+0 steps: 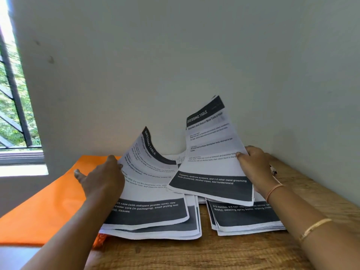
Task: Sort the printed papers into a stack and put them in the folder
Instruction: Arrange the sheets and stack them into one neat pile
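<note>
Orange folder (48, 201) at left, my right grip (255, 168) pinching a raised sheet (212, 145), left grip (101, 180) seemingly spread under a curled sheet (152, 172)

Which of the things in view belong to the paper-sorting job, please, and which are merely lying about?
Part of the job: printed papers, lifted sheet held by the right hand, left hand, orange folder.
Just there: wooden table, window, wall.

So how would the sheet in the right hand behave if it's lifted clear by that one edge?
Probably floppy: the sheet, gripped at one edge by the right hand, bows along its length. Likely very light: one hand's grip holds it up. It may slide easily on the smooth stack beneath.
</note>
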